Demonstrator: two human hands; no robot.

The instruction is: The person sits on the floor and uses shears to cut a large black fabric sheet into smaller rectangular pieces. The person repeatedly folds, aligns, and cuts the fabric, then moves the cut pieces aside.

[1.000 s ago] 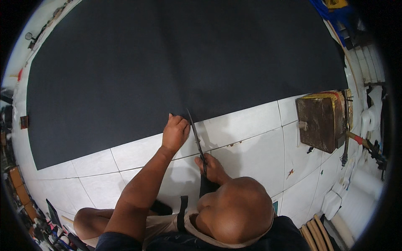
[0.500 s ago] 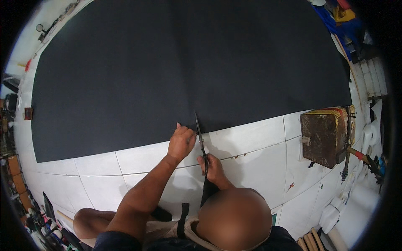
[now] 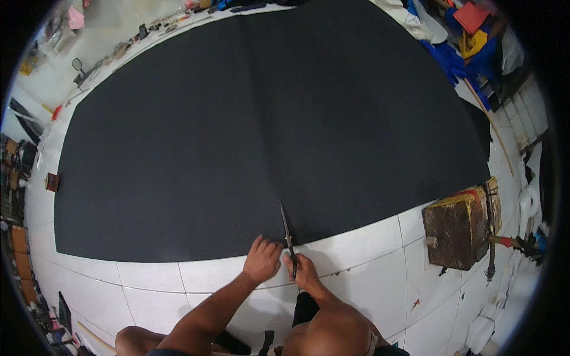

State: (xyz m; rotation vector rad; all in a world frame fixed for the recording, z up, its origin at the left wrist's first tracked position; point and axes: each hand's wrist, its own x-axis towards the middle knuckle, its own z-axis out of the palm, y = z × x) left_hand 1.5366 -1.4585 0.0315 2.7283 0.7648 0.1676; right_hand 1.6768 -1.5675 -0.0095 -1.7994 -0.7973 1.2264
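Black sheet (image 3: 267,130) could tear crooked if the flat, spread-fingered left hand (image 3: 261,261) slips while the right hand (image 3: 304,272) grips scissors (image 3: 288,237) at its near edge.

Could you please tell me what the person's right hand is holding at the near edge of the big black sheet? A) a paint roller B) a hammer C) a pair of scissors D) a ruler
C: the right hand grips scissors whose blades point into the black sheet at its near edge, while the left hand rests beside them.

Black sheet (image 3: 267,118) on white tiled floor (image 3: 368,279), brown block (image 3: 454,228).
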